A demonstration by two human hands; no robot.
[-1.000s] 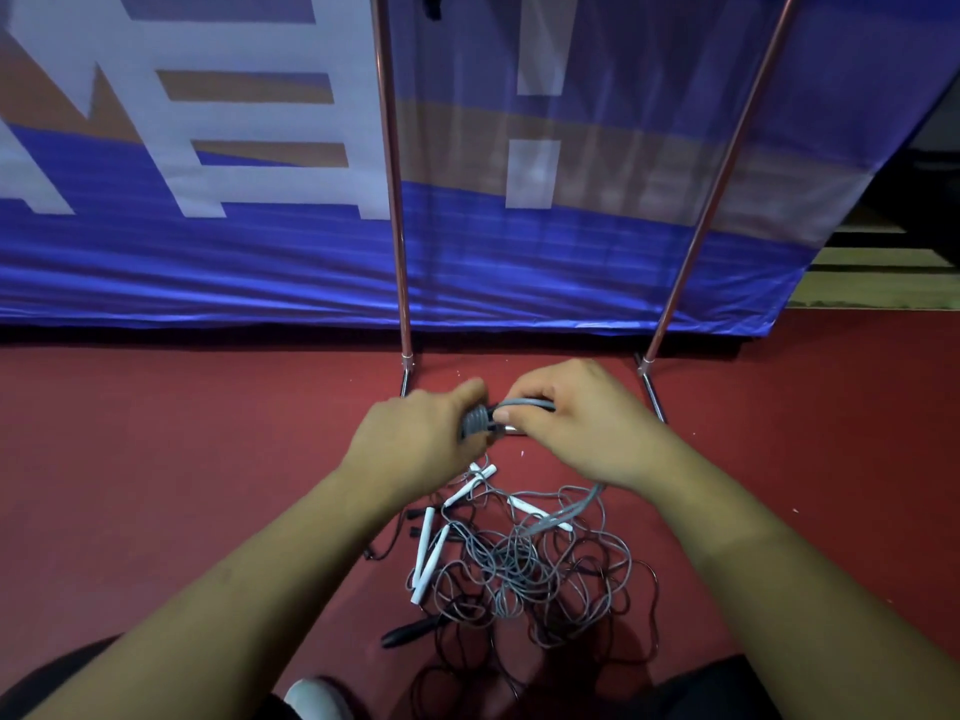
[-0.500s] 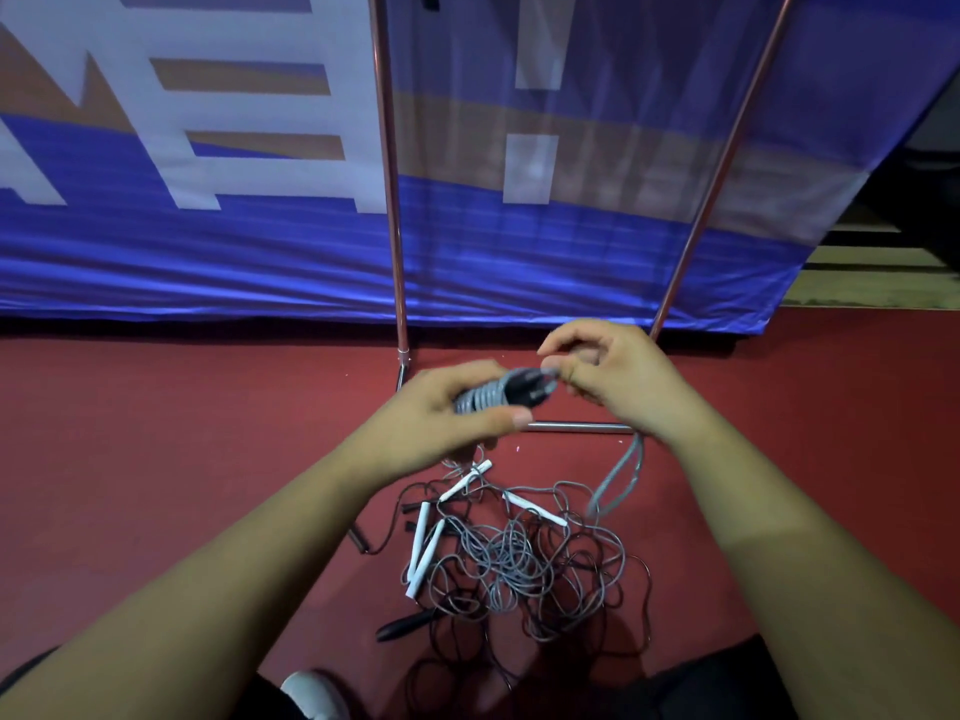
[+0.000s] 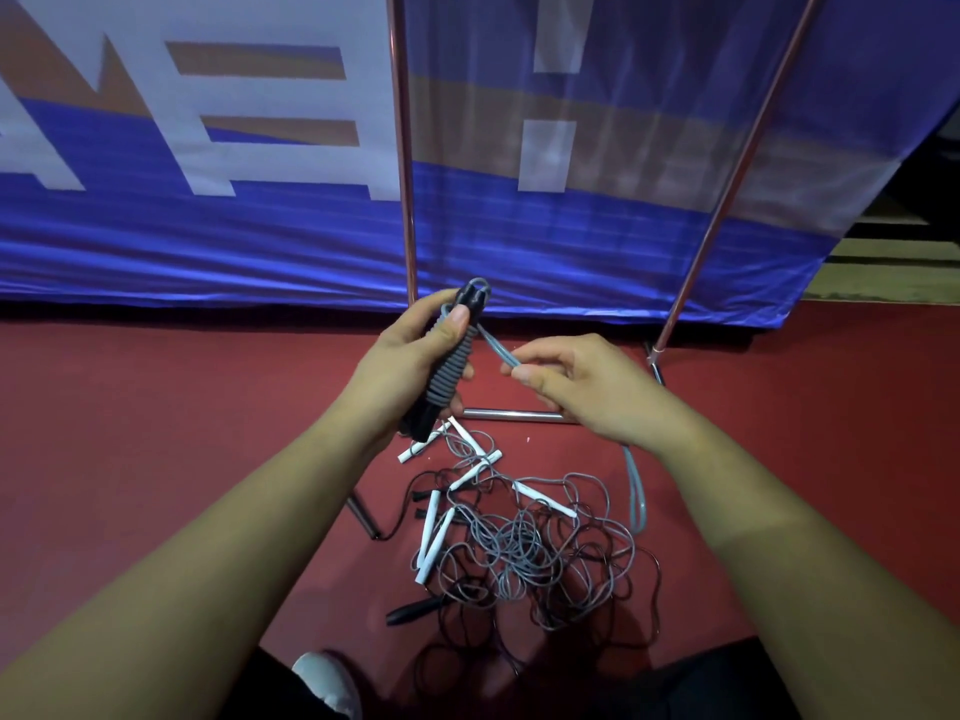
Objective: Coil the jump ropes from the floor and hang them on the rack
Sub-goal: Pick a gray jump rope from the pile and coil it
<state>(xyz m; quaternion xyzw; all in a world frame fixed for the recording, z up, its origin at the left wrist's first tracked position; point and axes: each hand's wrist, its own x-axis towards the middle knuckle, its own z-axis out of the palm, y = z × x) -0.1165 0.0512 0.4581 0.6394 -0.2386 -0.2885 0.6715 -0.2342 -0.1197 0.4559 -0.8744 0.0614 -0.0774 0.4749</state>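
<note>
Above the tangled pile [image 3: 519, 548], the left hand [image 3: 400, 366] grips the rope-wound handles [image 3: 447, 376]. The right hand [image 3: 582, 387] pinches the free rope [image 3: 497, 349]. The handles now stand steeper than before.

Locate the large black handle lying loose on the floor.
In the head view, the black handle lies on the red floor at the near-left edge of the rope tangle, just beyond the white shoe.

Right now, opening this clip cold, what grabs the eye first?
Centre frame, the left hand grips black handles wound tight with grey rope, while the right hand pinches the loose strand of that rope beside it. Below them a tangle of ropes with white and black handles sprawls on the red floor, at the foot of the rack before a blue banner.
</note>
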